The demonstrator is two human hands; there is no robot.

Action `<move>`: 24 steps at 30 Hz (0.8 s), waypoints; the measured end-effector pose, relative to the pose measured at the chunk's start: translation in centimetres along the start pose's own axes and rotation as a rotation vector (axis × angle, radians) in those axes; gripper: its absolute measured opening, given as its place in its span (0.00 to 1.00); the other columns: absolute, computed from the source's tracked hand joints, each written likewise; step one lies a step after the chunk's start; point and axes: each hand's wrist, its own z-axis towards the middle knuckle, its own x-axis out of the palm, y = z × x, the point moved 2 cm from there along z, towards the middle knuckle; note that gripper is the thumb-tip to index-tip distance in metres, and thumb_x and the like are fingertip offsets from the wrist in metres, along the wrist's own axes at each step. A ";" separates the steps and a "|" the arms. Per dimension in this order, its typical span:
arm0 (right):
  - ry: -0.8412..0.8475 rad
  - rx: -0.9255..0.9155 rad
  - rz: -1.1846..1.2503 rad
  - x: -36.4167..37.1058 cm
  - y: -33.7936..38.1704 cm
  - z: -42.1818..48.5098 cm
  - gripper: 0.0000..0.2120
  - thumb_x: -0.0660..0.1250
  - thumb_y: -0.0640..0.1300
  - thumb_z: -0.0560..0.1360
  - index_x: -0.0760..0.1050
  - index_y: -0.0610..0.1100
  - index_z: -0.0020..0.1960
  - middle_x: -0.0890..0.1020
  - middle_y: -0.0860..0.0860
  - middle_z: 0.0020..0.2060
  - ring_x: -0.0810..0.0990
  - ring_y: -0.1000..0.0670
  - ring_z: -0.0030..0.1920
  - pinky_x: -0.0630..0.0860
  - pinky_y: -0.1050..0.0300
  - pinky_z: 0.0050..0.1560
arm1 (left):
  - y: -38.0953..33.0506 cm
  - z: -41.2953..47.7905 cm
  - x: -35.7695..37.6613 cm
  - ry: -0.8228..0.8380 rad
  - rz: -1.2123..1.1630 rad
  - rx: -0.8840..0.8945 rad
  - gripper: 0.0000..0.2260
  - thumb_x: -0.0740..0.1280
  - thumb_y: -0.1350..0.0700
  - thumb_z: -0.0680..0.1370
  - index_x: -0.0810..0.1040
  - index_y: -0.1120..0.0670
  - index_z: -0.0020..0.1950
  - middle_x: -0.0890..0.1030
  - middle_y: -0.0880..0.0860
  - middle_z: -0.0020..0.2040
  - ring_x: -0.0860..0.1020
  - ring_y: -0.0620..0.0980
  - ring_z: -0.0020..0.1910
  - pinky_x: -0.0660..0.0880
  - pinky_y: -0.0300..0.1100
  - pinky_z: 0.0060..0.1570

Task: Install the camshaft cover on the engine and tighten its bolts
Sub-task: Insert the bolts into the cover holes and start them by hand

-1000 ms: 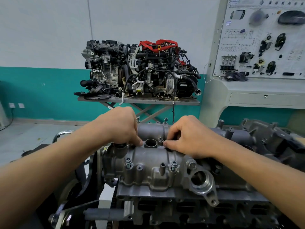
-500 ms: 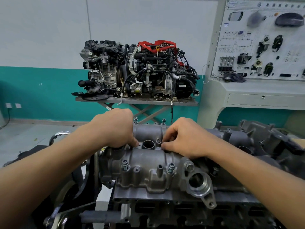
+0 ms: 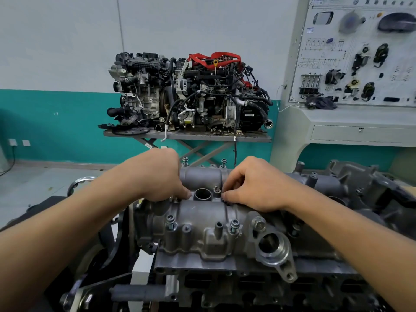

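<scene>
The left hand (image 3: 157, 179) and right hand (image 3: 254, 185) are bare. The left forearm (image 3: 74, 221), from the lower left of the frame, and the right forearm (image 3: 342, 224), from the lower right, are bare to the frame's edges.

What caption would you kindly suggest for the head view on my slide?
Left hand and right hand, fingers curled, at the cover beside its port, bolts proud.

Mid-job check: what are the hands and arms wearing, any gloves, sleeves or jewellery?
Nothing visible. The left hand and right hand are bare: no gloves, and no rings show. The left forearm and right forearm are uncovered to the frame edge, with no sleeves, watch or bands in view.
</scene>
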 end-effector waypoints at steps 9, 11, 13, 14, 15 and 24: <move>-0.042 0.018 -0.076 0.1 0.3 -0.1 0.14 0.73 0.60 0.70 0.83 0.48 0.38 0.79 0.56 0.30 0.76 0.58 0.33 0.73 0.59 0.35 | 0.4 0.5 -0.1 0.145 -0.142 0.051 0.04 0.75 0.57 0.69 0.85 0.47 0.39 0.80 0.41 0.29 0.76 0.38 0.31 0.68 0.30 0.28; -0.016 0.006 -0.048 0.1 0.3 -0.1 0.06 0.74 0.54 0.69 0.85 0.52 0.42 0.77 0.62 0.27 0.75 0.61 0.32 0.70 0.64 0.35 | 0.5 0.4 0.1 0.088 -0.125 0.027 0.04 0.77 0.52 0.69 0.86 0.52 0.39 0.83 0.47 0.33 0.80 0.45 0.36 0.74 0.37 0.34; -0.001 0.005 -0.036 0.2 0.2 0.0 0.03 0.74 0.50 0.69 0.86 0.53 0.41 0.80 0.62 0.29 0.77 0.61 0.34 0.75 0.61 0.39 | 0.4 0.4 0.1 0.073 -0.079 0.008 0.10 0.77 0.48 0.70 0.86 0.55 0.39 0.84 0.51 0.35 0.82 0.50 0.38 0.76 0.41 0.39; -0.006 0.017 -0.039 0.2 0.1 0.0 0.04 0.74 0.51 0.70 0.86 0.52 0.39 0.82 0.60 0.31 0.79 0.59 0.36 0.78 0.57 0.41 | 0.2 0.5 0.1 0.078 -0.062 0.021 0.09 0.77 0.49 0.71 0.86 0.54 0.40 0.84 0.51 0.37 0.82 0.50 0.39 0.77 0.41 0.40; -0.020 0.032 -0.054 0.2 0.1 0.1 0.08 0.75 0.53 0.70 0.85 0.51 0.35 0.82 0.57 0.32 0.80 0.57 0.37 0.79 0.55 0.42 | 0.0 0.5 0.1 0.097 -0.054 0.042 0.05 0.76 0.52 0.71 0.87 0.53 0.41 0.85 0.49 0.38 0.81 0.48 0.40 0.76 0.39 0.39; -0.003 0.002 -0.060 0.1 0.2 0.0 0.05 0.74 0.52 0.69 0.86 0.52 0.40 0.82 0.57 0.32 0.79 0.58 0.36 0.79 0.55 0.42 | 1.2 0.5 -0.1 0.082 -0.112 0.011 0.12 0.76 0.45 0.71 0.87 0.53 0.37 0.83 0.51 0.32 0.75 0.45 0.30 0.70 0.36 0.30</move>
